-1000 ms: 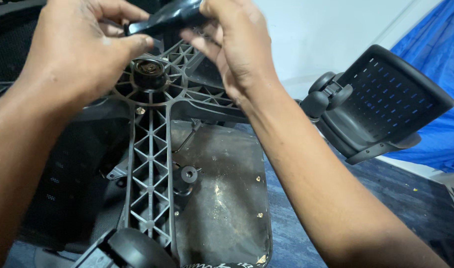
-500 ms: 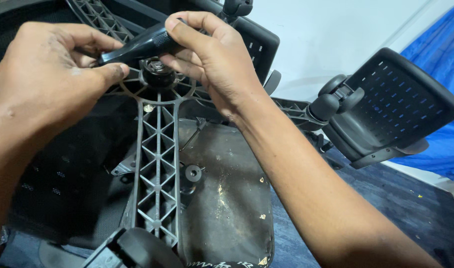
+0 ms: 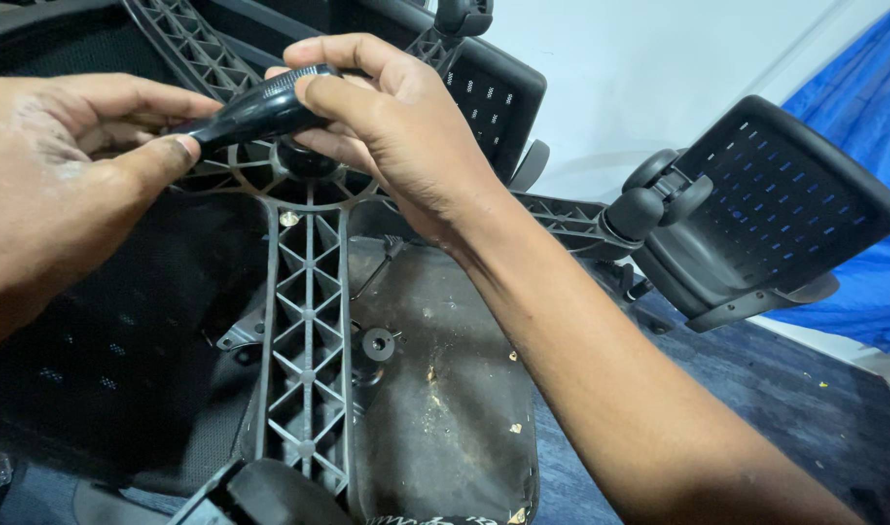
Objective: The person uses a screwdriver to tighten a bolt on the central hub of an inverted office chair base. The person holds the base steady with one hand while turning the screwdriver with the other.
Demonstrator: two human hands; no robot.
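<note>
Black tapered tool handle [image 3: 260, 109]: lying almost level, just above the hub of an upturned office chair's star base, gripped at both ends.
Right hand [image 3: 396, 136]: curling over the thicker end of the handle, thumb on top and fingers closed beneath it, probably to keep it steady over the hub.
Left hand [image 3: 66, 165]: pinching the thinner end between thumb and fingers, closed on it; both hands are meeting close together on the one piece.
Hub [image 3: 304, 160]: sitting directly under the handle, partly hidden by the right hand's fingers; whether the handle is touching it I cannot tell.
Star base [image 3: 307, 321]: grey ribbed plastic, one latticed leg running toward the viewer, others spreading away.
Caster [image 3: 659, 194]: black wheel hanging on the tip of the leg at the right.
Seat underside [image 3: 445, 408]: dark, dusty panel lying beneath the base.
Armrest pad [image 3: 776, 209]: black with small slots, lying on the right against blue sheeting [image 3: 863, 87].
</note>
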